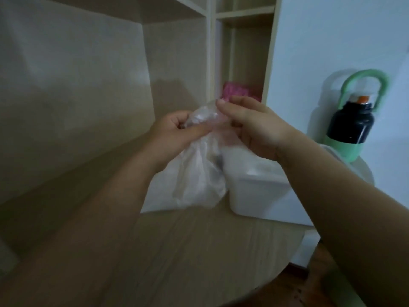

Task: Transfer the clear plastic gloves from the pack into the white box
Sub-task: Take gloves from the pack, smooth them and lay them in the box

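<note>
A clear plastic pack of gloves (194, 173) hangs above the desk, crumpled and translucent. My left hand (174, 131) grips its bunched top from the left. My right hand (254, 127) pinches the top edge of the pack between thumb and fingers from the right. The white box (256, 191) stands on the desk just right of the pack, under my right wrist, its top open. What is inside the box I cannot make out.
A light wooden desk (199, 251) with a rounded front edge. A shelf unit (210, 52) rises behind, with a pink object (236, 90) in a lower slot. A black and green bottle (352, 127) with a loop handle stands at the right by the wall.
</note>
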Action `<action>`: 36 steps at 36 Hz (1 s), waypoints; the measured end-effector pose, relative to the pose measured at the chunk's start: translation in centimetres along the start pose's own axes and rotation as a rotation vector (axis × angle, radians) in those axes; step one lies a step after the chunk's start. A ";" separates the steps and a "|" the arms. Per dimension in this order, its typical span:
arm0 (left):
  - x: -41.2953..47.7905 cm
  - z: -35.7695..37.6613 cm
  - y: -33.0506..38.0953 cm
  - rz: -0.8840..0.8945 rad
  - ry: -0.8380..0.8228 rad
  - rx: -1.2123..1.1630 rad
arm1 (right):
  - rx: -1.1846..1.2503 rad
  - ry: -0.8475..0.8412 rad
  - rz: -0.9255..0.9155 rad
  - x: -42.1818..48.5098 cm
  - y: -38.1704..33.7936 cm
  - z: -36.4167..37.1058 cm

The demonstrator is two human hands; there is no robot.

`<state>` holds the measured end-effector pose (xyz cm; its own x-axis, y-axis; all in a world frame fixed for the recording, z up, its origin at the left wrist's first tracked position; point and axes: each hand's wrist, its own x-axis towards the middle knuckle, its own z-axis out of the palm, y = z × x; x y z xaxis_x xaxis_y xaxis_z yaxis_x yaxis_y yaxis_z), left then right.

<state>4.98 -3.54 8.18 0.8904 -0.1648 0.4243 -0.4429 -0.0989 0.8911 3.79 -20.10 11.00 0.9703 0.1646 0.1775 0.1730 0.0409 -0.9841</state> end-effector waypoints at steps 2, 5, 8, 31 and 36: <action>0.8 0.8 0.1 0.004 0.112 -0.025 | -0.111 -0.029 0.057 -0.6 0.0 -1.0; 1.6 2.1 0.2 0.019 0.179 0.019 | -0.219 0.095 0.000 -0.9 0.6 -2.4; 2.5 3.2 0.2 0.036 0.243 0.080 | -0.007 0.337 -0.102 -0.8 0.4 -3.6; 4.8 7.8 -1.1 0.292 0.097 0.632 | -0.944 0.516 0.200 -1.2 3.0 -13.8; 5.1 9.8 -1.4 0.233 -0.436 0.732 | -1.158 0.443 0.241 -2.1 3.0 -14.5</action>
<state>9.12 -13.92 7.57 0.7162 -0.6040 0.3495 -0.6971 -0.5953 0.3996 4.68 -34.65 7.55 0.9323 -0.3049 0.1946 -0.1864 -0.8661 -0.4639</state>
